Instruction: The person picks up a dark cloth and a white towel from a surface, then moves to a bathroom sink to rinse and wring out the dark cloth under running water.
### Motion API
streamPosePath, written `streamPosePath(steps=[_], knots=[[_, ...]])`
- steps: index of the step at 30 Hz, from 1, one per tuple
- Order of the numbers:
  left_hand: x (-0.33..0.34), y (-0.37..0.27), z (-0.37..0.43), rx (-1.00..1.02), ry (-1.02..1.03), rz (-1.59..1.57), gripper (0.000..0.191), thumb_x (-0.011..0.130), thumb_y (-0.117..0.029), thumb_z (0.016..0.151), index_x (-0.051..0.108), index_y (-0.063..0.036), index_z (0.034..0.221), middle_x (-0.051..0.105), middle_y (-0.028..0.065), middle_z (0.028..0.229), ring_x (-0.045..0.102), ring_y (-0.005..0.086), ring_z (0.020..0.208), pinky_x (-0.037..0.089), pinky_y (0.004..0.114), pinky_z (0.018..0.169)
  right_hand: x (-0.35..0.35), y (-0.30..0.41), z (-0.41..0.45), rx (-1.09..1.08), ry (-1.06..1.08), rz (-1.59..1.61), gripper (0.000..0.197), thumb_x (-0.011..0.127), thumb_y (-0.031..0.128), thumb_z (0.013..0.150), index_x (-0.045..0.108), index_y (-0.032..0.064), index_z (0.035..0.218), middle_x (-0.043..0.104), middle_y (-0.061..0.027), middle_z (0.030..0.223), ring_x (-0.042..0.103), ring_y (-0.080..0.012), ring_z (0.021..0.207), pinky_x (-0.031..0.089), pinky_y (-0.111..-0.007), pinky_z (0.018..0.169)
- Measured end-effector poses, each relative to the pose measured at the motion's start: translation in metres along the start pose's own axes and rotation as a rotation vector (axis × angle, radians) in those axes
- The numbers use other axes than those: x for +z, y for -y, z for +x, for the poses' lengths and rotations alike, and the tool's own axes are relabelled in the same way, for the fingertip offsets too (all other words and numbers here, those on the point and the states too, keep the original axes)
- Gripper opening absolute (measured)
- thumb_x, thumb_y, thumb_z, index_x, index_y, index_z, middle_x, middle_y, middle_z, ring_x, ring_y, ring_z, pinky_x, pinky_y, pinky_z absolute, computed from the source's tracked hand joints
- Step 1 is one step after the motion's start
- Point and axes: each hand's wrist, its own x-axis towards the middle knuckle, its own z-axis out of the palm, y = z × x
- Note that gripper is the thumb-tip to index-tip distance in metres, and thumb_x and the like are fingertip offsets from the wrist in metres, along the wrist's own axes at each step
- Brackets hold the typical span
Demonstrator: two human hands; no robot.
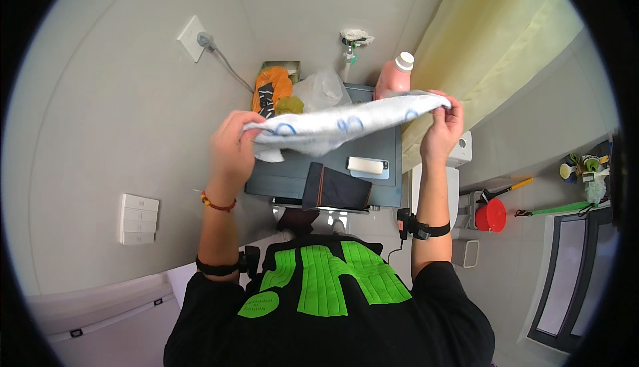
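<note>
A white cloth garment with blue markings (324, 125) stretches between my two hands, its lower edge hanging loose and blurred. My left hand (233, 145) pinches its left end between thumb and fingers. At the other end my right hand (443, 125) grips a corner, held slightly higher in the picture. Beneath the cloth is the dark grey top of an appliance (279, 177), perhaps a washing machine. On that top, a folded dark cloth (342, 187) with brown edging lies at the front. Beside it rests a light blue phone (385, 167) with a white block-like item (364, 165) on it.
Behind the cloth stand a pink detergent bottle (392, 80), an orange plastic bag (274, 85) and a clear plastic bag (324, 90). A plug (204, 40) sits in the left wall socket. To the right are a yellow curtain (479, 42), a toilet (452, 187) and a red bucket (490, 216).
</note>
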Motion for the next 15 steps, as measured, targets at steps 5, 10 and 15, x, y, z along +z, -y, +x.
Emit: streamPosePath(steps=[5,10,15], knots=[[-0.003,0.003,-0.005,-0.023,0.197,0.195,0.044,0.053,0.008,0.085,0.063,-0.0051,0.126,0.058,0.0137,0.092,0.058,0.0301,0.08,0.048,0.032,0.072,-0.005,0.003,-0.008,-0.073,-0.058,-0.132,0.015,0.047,-0.003,0.098,0.05,-0.0006,0.112,0.063,-0.0124,0.106,0.061,-0.0174,0.097,0.049,-0.03,0.091],[-0.005,0.007,-0.012,-0.033,0.556,0.168,0.05,0.051,0.01,0.082,0.063,-0.0096,0.127,0.056,0.013,0.092,0.056,0.032,0.081,0.047,0.035,0.072,0.0,0.017,-0.019,-0.099,-0.065,-0.24,0.018,0.05,0.002,0.099,0.047,-0.0005,0.116,0.06,-0.0092,0.102,0.058,-0.0139,0.091,0.048,-0.026,0.085],[-0.017,0.017,-0.028,0.204,0.593,0.062,0.044,0.057,0.008,0.07,0.071,-0.0105,0.106,0.056,0.0092,0.089,0.058,0.0308,0.08,0.046,0.037,0.066,-0.018,0.057,-0.027,-0.691,0.012,-0.251,0.022,0.057,0.012,0.098,0.042,0.0027,0.111,0.059,-0.017,0.1,0.059,-0.0211,0.076,0.052,-0.032,0.069]])
